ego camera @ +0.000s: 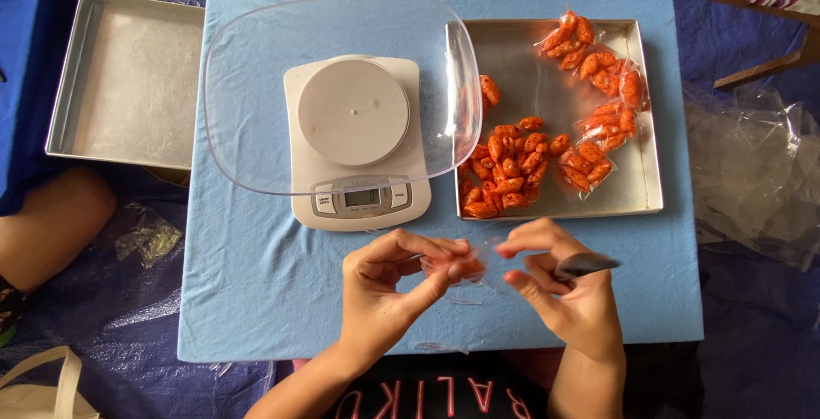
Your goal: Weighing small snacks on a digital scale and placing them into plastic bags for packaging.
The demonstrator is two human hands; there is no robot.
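My left hand (pixel 384 287) pinches a small clear plastic bag (pixel 457 267) with orange snack pieces inside, low over the light blue table (pixel 256 282). My right hand (pixel 564 287) touches the bag's right edge with its fingertips and holds a dark spoon-like tool (pixel 589 263) in its fingers. Just beyond the hands stands a white kitchen scale (pixel 354 141) with a large clear bowl (pixel 256 154) on top. Right of the scale lies a metal tray (pixel 645 188) with loose orange snacks (pixel 508 171) and several filled small bags (pixel 598 77).
An empty metal tray (pixel 128 77) lies at the far left. Crumpled clear plastic (pixel 756 171) lies on the dark blue floor cover to the right. Another person's knee (pixel 47 222) shows at the left edge. A cloth bag handle (pixel 43 380) lies at bottom left.
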